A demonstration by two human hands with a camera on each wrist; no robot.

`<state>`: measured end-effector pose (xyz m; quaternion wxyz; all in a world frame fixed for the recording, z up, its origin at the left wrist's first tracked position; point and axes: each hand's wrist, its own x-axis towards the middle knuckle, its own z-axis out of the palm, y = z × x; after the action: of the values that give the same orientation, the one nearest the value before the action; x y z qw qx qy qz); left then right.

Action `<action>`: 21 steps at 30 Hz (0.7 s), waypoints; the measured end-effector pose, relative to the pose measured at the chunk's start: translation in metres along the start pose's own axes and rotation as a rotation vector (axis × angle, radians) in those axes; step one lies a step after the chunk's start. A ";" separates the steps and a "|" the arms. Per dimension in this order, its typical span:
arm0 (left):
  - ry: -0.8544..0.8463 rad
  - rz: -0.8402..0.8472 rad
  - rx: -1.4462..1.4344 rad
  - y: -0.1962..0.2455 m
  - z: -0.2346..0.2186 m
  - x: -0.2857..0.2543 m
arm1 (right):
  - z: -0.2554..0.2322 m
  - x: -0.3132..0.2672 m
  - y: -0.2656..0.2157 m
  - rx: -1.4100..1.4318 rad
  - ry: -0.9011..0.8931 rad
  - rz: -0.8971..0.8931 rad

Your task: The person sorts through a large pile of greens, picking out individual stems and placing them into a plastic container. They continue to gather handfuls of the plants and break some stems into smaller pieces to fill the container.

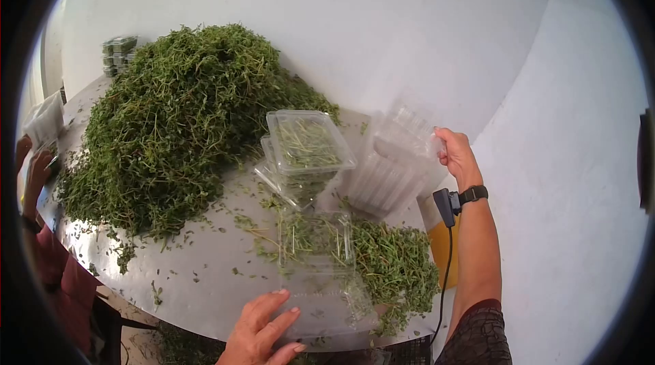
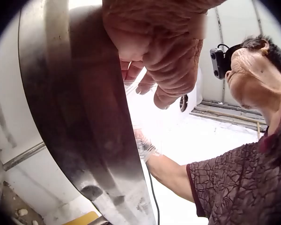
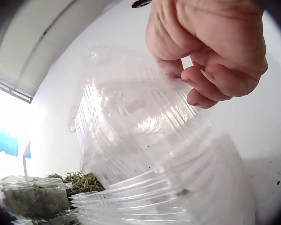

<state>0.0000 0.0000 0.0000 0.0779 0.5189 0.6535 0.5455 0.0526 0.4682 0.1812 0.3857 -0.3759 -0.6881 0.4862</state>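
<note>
My right hand [image 1: 458,153] pinches the edge of a clear plastic clamshell container [image 1: 408,132] at the upper end of a nested stack of clamshells [image 1: 382,184]. In the right wrist view, thumb and fingers of that hand [image 3: 210,56] curl at the rim of the clear plastic [image 3: 136,108], above more nested rims [image 3: 136,197]. My left hand [image 1: 263,331] is at the table's front edge with fingers spread, beside an open clear clamshell [image 1: 317,286] that lies flat. From the left wrist view, this hand [image 2: 154,51] hangs over the metal table edge [image 2: 84,93].
A big heap of leafy green stems [image 1: 170,133] covers the table's back left. Filled clamshells [image 1: 310,143] are stacked mid-table. A smaller pile of greens [image 1: 396,269] lies right of the open clamshell. Another person's hands [image 1: 37,160] work at far left. A cable [image 1: 447,263] hangs from my right wrist.
</note>
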 end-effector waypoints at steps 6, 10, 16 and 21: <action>0.045 0.205 0.089 0.003 0.001 0.004 | 0.001 0.000 0.006 0.021 -0.031 0.036; 0.047 0.187 0.090 0.004 -0.002 0.005 | 0.001 0.003 0.011 0.001 -0.065 0.036; 0.049 0.170 0.102 0.006 -0.002 0.004 | 0.002 -0.008 0.008 -0.054 -0.101 0.047; 0.056 0.170 0.100 0.004 -0.001 0.003 | -0.001 -0.005 0.016 -0.058 -0.120 0.046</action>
<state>0.0005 0.0012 0.0047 -0.0133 0.5602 0.6355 0.5311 0.0575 0.4681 0.1650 0.3213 -0.3727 -0.7152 0.4964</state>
